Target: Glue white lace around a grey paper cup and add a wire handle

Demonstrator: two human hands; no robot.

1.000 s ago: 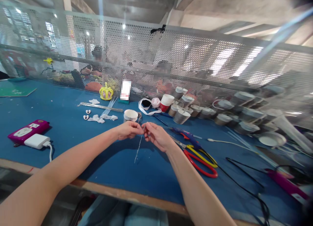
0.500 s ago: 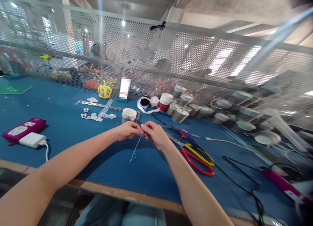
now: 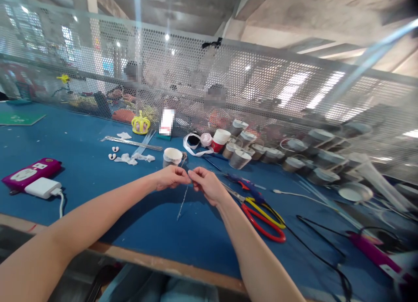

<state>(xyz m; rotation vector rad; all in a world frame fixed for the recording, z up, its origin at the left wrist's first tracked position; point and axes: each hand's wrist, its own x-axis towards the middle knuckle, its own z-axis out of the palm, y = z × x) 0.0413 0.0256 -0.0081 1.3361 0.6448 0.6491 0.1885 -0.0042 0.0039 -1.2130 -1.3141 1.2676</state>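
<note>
My left hand (image 3: 173,177) and my right hand (image 3: 206,185) meet fingertip to fingertip above the table, both pinched closed. Between them they grip a thin, silvery twisted wire (image 3: 183,202), whose loose end hangs down toward me. The fingers hide the part they pinch. Just behind my left hand stands a grey-sided cup (image 3: 173,154) with a white rim; a small brownish piece beside it is too blurred to name. Right of my right hand lie scissors (image 3: 264,222) with one red and one yellow handle, next to a blue glue gun (image 3: 246,186).
Silvery rods (image 3: 133,143), white scraps (image 3: 129,158) and a yellow crown-shaped piece (image 3: 140,124) lie at the back left. Several grey cups (image 3: 241,159) stand at the back right before a perforated metal screen (image 3: 261,84). Purple power strips (image 3: 32,173) and cables sit at both sides.
Both hands stay pinched together on the wire, slightly lower in view. The hanging end has swung a little to the right. The camera view has shifted slightly.
</note>
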